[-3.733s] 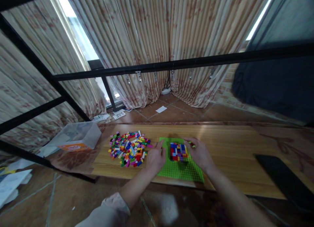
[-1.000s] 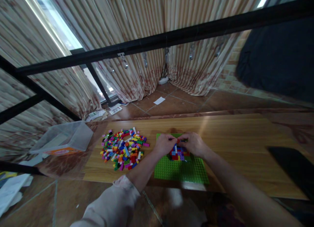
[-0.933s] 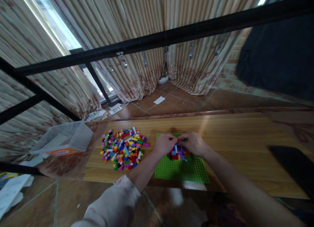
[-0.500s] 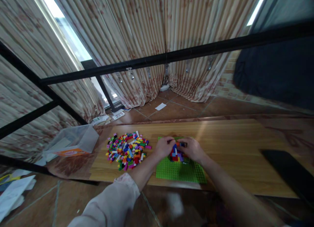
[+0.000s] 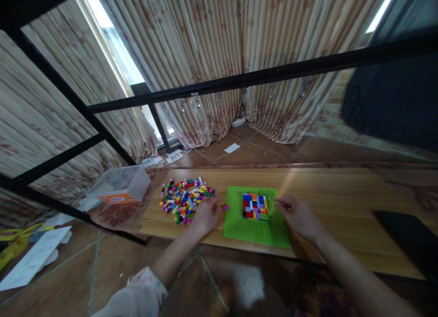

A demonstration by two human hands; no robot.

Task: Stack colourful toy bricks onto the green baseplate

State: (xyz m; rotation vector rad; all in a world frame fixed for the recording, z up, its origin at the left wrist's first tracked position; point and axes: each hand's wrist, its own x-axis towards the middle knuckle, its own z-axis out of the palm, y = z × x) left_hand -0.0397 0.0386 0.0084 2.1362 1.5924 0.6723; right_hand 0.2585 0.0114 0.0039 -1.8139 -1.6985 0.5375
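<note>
A flat patch of coloured bricks (image 5: pixel 255 206) sits pressed onto the far half of a green baseplate (image 5: pixel 253 232), which lies on the wooden table (image 5: pixel 342 198) between the two hands. The right hand (image 5: pixel 298 215) rests at the baseplate's right edge, just to the right of the patch. Its fingers are drawn together and point left toward the bricks without touching them; whether the fingertips pinch a small piece is too blurred to tell. The left hand (image 5: pixel 205 214) lies on the table just off the baseplate's left edge, knuckles up and fingers curled loosely. Whether it holds anything cannot be told. A single pink brick (image 5: pixel 225 207) lies on the wood just right of this hand's fingertips, between them and the baseplate. Just beyond and left of the left hand spreads a pile of loose bricks (image 5: pixel 183 198) in many colours, its near edge touching or almost touching the fingers. Farther left, well apart from the hand, a clear plastic box (image 5: pixel 125 187) stands off the table's left end. Well right of the right hand, a flat black slab (image 5: pixel 407 241) lies on the table's near right part.
</note>
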